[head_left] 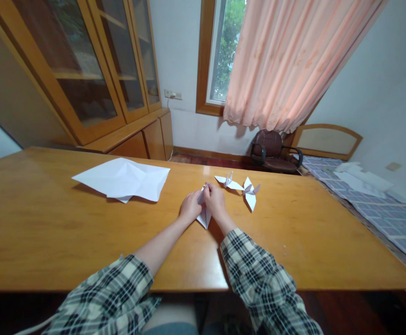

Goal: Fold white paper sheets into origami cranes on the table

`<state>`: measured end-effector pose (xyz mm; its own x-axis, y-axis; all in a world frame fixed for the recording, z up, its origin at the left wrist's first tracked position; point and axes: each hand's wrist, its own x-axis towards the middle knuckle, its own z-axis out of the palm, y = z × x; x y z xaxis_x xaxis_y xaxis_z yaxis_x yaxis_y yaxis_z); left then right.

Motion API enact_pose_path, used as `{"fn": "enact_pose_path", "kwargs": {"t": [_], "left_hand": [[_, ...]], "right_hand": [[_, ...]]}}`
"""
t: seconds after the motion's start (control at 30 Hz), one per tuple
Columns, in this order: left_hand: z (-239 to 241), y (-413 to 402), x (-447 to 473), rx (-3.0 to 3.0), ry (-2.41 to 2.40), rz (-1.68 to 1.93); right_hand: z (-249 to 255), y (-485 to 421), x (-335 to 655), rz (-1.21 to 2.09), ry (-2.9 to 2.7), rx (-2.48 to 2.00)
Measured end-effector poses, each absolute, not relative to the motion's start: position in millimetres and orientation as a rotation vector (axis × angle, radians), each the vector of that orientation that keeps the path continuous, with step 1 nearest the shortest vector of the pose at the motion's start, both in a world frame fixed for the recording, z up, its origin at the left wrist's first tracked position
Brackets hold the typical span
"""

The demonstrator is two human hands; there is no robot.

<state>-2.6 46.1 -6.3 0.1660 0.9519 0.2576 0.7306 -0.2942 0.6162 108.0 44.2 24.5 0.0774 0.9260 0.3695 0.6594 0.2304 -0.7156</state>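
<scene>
Between my two hands is a piece of folded white paper (205, 219), its pointed end toward me and low over the table. My left hand (190, 206) grips its left side, fingers closed. On the far end, my right hand (215, 200) pinches the paper, its fingertips close to those of the left. The hands hide much of the upper folds. Just beyond my right hand stand two finished paper cranes: one crane (228, 181) with wings spread sideways, and another crane (250, 191) to its right, nearer me.
Creased white paper sheets (126, 179) lie on the wooden table (66, 237) to the left. Behind the table are a glass-door cabinet (119, 121), a brown armchair (270, 149) and a pink curtain (286, 60). A bed (366, 200) stands along the right side.
</scene>
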Motion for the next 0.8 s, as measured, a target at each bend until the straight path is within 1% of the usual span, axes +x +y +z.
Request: {"fn": "enact_pose_path", "kwargs": {"t": [0.33,0.4,0.53,0.63,0.67,0.8], "left_hand": [[-4,46,-2,2.118,1.624,0.83],[-5,46,-2,2.108,1.621,0.827],[-8,48,-3,2.096,1.619,0.841],[-10,49,-3,2.101,1.59,0.884],[-11,50,-4,2.101,1.577,0.895],[-13,52,-5,2.072,1.557,0.902]], "right_hand": [[24,50,104,0.361,-1.701,-1.596],[23,51,109,0.455,-1.692,-1.489],[19,51,133,0.851,-1.712,-1.123],[14,51,155,1.047,-1.772,-1.001],[12,52,161,1.073,-1.768,-1.003],[5,56,170,0.986,-1.715,-1.14]]}}
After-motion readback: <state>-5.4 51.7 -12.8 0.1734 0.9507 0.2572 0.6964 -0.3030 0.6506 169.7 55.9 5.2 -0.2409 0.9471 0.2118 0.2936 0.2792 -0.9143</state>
